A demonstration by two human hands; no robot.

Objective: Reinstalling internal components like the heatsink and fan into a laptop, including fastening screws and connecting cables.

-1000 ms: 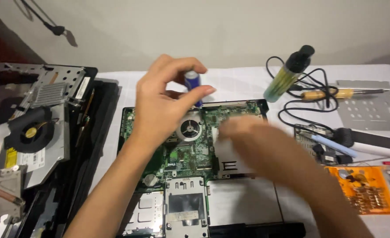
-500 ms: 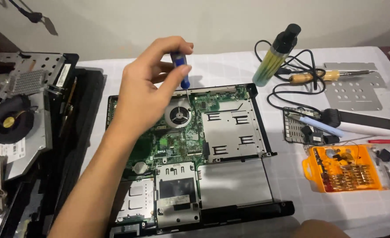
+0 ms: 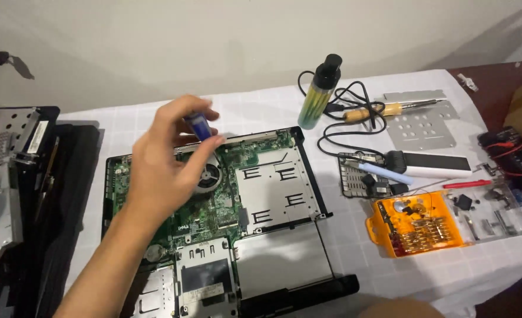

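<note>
My left hand (image 3: 158, 171) is closed around a blue-handled screwdriver (image 3: 198, 125), held upright over the opened laptop base (image 3: 276, 197). The tool's tip points down beside the round cooling fan (image 3: 210, 175) on the green circuit board (image 3: 211, 206), hidden behind my fingers. Only a sliver of my right hand (image 3: 390, 307) shows at the bottom edge, fingers out of sight.
A green bottle (image 3: 319, 94) and a soldering iron (image 3: 372, 112) with its black cable lie behind the laptop. To the right are a perforated metal plate (image 3: 421, 126), an orange bit case (image 3: 417, 227) and a clear parts tray (image 3: 499, 206). Dismantled black laptop parts (image 3: 19, 176) sit at left.
My right hand has pulled off the board towards the bottom edge. The left hand has lowered the screwdriver slightly over the fan, and the view has shifted right.
</note>
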